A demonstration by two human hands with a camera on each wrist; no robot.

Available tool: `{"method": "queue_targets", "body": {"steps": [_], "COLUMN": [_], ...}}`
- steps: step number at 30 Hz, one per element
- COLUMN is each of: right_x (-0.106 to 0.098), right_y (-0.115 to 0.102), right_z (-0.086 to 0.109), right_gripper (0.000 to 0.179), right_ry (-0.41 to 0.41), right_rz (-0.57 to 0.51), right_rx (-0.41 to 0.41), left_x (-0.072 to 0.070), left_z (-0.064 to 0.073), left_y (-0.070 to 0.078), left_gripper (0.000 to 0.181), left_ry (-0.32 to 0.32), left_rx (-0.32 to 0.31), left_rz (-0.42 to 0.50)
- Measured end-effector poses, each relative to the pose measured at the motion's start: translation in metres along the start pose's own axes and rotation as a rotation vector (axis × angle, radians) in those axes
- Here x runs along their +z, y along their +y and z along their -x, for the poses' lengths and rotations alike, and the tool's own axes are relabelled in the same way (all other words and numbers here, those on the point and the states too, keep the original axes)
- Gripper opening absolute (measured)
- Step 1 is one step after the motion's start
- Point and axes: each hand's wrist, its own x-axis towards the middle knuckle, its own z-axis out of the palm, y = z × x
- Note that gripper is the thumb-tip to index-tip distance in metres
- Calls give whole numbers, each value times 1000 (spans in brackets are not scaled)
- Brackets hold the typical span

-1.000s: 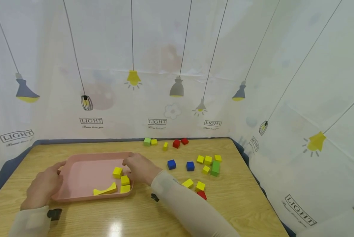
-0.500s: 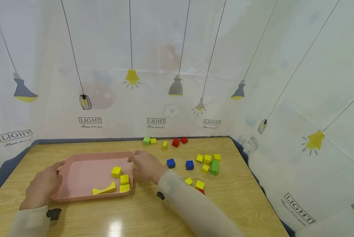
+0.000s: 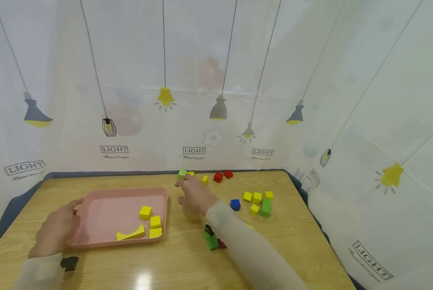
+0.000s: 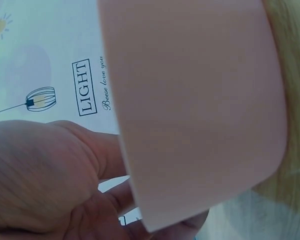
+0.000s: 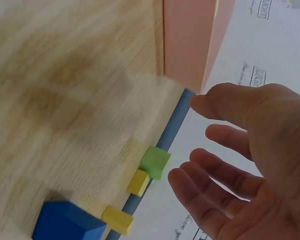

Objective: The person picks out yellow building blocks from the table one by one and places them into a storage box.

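Our pink tray (image 3: 107, 209) sits on the desk (image 3: 180, 268) with yellow blocks (image 3: 145, 212) inside. Our left hand (image 3: 57, 228) grips its left end, fingers curled on the edge, while our right hand (image 3: 195, 194) hovers off its right side, fingers kinda spread. Further right of the tray there's a blue block (image 3: 235, 204).

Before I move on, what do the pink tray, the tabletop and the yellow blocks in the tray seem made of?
Pink tray: probably moulded plastic, smooth and matte; its rounded corners and thin, evenly coloured wall suggest it.
Tabletop: wood or wood-look laminate, fairly glossy; it shows grain and a bright reflection.
Yellow blocks: painted wood or plastic, smooth-looking; solid, even colour leaves it open.
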Motion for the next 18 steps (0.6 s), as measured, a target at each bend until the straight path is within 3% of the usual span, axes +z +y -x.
{"method": "queue_targets", "body": {"steps": [11,18], "right_x": [10,21], "right_y": [22,31], "right_z": [-32,-45], "right_gripper": [55,56], "right_ry": [16,-36], "right_rz": [67,82], "right_rx": [92,149], "left_x": [0,1], "left_z": [3,-2], "left_y": [1,-2], "left_gripper": [65,66], "left_ry": [36,32], "left_rx": [-4,-8], "left_rz": [-4,2]}}
